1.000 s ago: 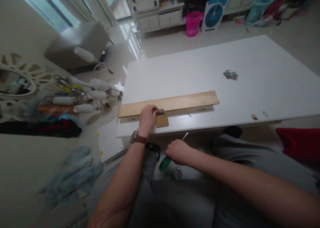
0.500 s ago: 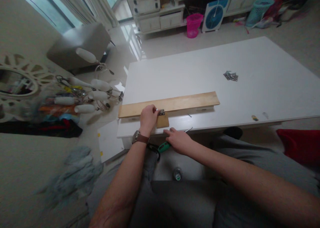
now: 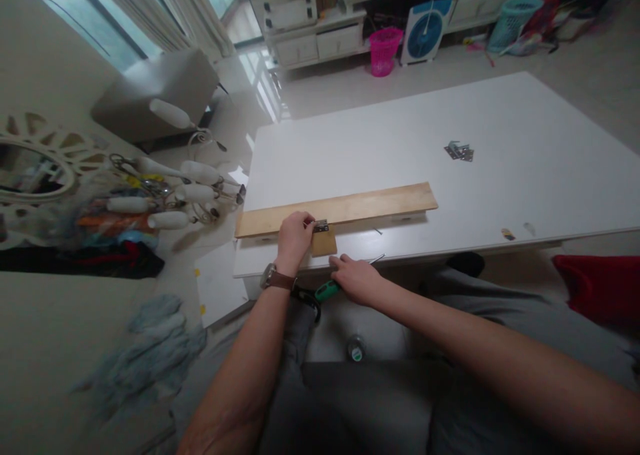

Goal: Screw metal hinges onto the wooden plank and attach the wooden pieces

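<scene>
A long wooden plank lies near the front edge of the white table. A small wooden block sits against it, joined by a metal hinge. My left hand, with a watch on the wrist, is closed over the plank and presses on the hinge. My right hand rests at the table's front edge, closed on a green-handled screwdriver whose metal shaft points right.
Several loose metal hinges lie further back on the table. A small round bottle sits between my legs. White-handled utensils and clutter lie on the left. A red cushion is at the right.
My right hand rose from my lap to the table's front edge with the screwdriver. My left hand stayed on the hinge.
</scene>
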A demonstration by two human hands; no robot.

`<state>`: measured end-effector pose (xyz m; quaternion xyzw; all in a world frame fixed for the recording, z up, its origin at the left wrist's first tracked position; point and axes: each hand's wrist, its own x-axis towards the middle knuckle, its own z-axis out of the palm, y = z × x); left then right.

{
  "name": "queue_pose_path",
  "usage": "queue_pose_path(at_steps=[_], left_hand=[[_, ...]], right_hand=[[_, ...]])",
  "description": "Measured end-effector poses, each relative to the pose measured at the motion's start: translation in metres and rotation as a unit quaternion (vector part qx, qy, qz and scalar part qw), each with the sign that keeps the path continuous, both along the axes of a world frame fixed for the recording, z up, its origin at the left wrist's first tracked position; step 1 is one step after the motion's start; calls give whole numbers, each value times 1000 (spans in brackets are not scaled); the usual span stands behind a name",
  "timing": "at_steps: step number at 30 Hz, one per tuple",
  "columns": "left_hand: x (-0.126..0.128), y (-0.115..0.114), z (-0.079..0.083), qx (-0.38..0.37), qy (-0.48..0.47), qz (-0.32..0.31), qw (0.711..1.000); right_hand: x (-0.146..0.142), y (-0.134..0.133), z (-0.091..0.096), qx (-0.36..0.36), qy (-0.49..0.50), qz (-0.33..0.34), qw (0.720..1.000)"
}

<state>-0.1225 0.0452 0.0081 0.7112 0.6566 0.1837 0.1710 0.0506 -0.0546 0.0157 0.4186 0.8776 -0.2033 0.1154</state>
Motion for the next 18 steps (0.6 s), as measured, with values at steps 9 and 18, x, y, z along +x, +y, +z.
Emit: queue_pose_path(at_steps=[9, 18], left_hand=[[1, -1, 1, 3, 11, 9, 1000], [0, -3, 0, 11, 19, -1, 1000]], right_hand=[[-2, 2, -4, 1, -7, 3, 1000], [-3, 1, -3, -1, -13, 2, 1000]])
